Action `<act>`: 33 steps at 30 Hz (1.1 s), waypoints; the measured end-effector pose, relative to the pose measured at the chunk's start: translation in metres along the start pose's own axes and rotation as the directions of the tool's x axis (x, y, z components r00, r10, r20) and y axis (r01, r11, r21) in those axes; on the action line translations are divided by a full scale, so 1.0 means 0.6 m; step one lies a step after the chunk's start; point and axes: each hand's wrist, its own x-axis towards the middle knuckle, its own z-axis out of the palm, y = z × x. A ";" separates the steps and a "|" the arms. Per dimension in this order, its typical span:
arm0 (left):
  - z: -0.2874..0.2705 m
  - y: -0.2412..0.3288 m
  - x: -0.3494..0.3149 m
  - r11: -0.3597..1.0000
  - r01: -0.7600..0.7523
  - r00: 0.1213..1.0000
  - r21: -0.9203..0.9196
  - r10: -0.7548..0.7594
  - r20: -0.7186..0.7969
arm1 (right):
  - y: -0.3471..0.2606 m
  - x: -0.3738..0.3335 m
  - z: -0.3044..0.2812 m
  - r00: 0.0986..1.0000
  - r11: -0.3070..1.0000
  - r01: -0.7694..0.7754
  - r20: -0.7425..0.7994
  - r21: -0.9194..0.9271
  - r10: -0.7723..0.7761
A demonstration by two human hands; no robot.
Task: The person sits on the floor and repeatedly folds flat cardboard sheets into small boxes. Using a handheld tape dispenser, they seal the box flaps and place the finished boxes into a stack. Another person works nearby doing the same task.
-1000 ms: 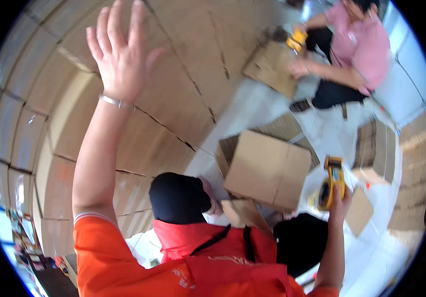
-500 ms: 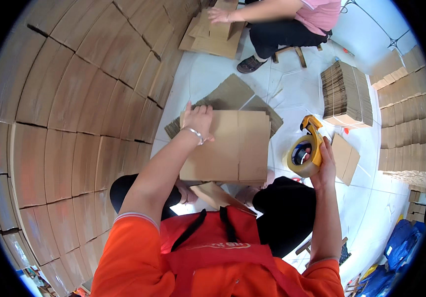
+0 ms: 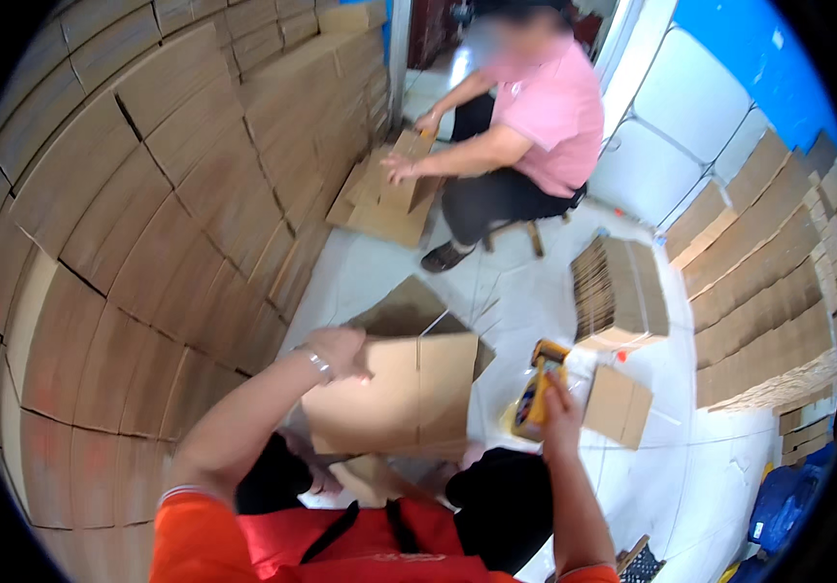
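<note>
In front of my knees stands a brown cardboard box [image 3: 394,403], its flat top toward me with a seam running across it. My left hand [image 3: 339,352] is at the box's far left corner; its fingers are blurred and partly hidden, so their grip is unclear. A bracelet circles that wrist. To the right of the box, my right hand [image 3: 562,416] is closed around a yellow tape dispenser [image 3: 541,396] with a roll of clear tape. The dispenser is held up, apart from the box. Flat cardboard sheets [image 3: 401,303] lie just beyond the box.
A tall wall of stacked cartons [image 3: 127,253] runs along the left. Ahead, a co-worker in a pink shirt [image 3: 564,117] sits handling cardboard [image 3: 401,185]. On the right are a strapped cardboard bundle [image 3: 632,291], a loose piece [image 3: 618,406] and more stacks [image 3: 758,291].
The view has tilted up, bringing more of the co-worker into sight. My left hand has turned at the box's far left corner. The tape dispenser has turned in my right hand.
</note>
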 end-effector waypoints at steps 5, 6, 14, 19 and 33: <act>-0.093 0.087 -0.133 0.897 -0.441 0.880 0.025 0.438 -0.184 | -0.022 -0.033 0.053 0.989 0.984 0.138 0.060 -0.114 -0.131; -0.084 0.101 -0.144 0.889 -0.457 0.868 0.032 0.453 -0.202 | -0.032 -0.033 0.075 0.988 0.990 0.135 0.078 -0.046 -0.131; 0.024 0.114 -0.160 0.941 -0.338 0.914 0.012 0.332 -0.232 | -0.006 0.003 0.146 0.980 0.994 -0.008 0.196 -0.107 0.029; 0.039 0.121 -0.156 0.907 -0.333 0.940 -0.256 0.298 -0.166 | 0.037 0.022 0.143 0.970 0.994 -0.104 0.222 0.030 0.095; 0.076 0.023 -0.194 0.838 -0.101 0.989 -0.537 0.144 0.038 | 0.035 0.054 0.072 0.898 0.995 0.003 0.438 -0.102 0.042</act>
